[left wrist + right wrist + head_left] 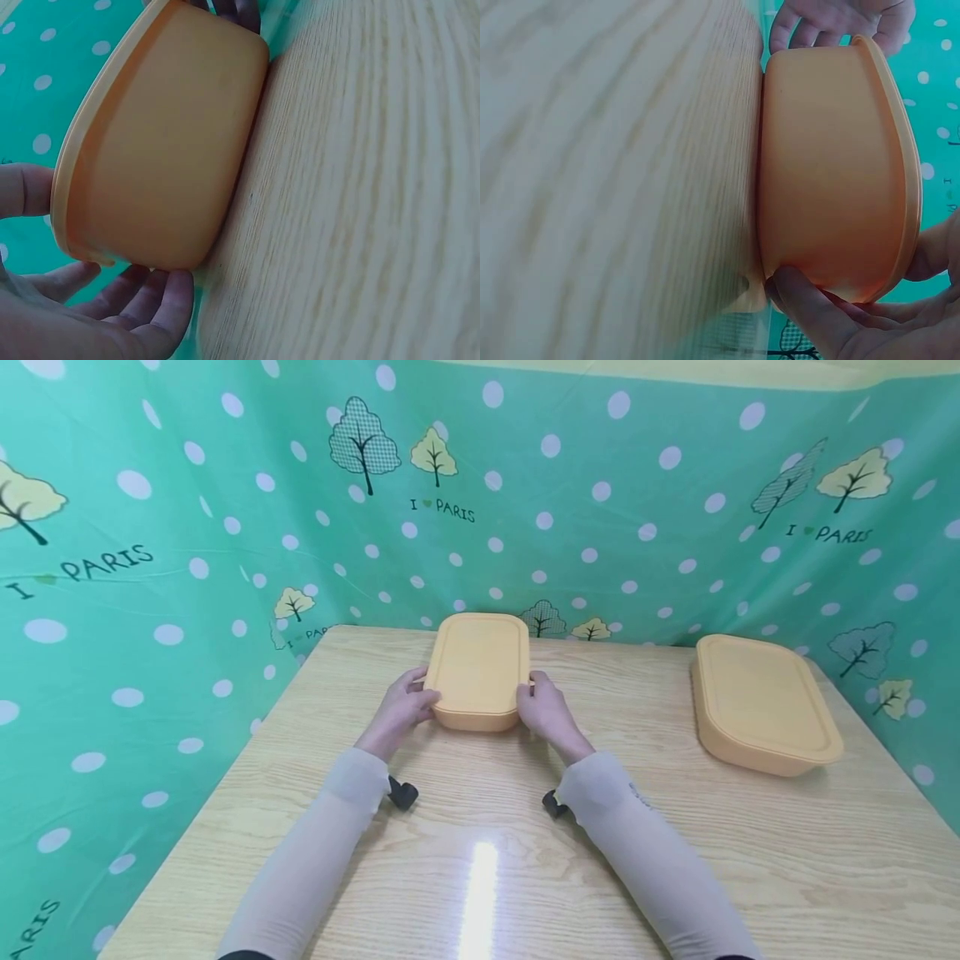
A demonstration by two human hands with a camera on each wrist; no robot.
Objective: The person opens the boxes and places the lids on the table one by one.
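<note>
A yellow-orange rectangular food container (pixel 481 664) with a lid sits at the far side of the table, its short side towards me. My left hand (pixel 401 710) grips its left side, the thumb near the lid's rim. From the right, my right hand (pixel 550 712) grips the opposite side in the same manner. In the left wrist view, the fingers (pixel 169 304) touch the container's side wall below the rim. The right wrist view has the container's bottom at the wooden surface and the fingers (pixel 810 307) against its lower side. The container's contents are hidden under the lid.
A larger lidded container (pixel 768 697) of the same colour stands at the table's right side. Green polka-dot cloth (pixel 525 493) hangs behind and to the left of the wooden table (pixel 637 860). A bright light reflection lies on the tabletop near the front.
</note>
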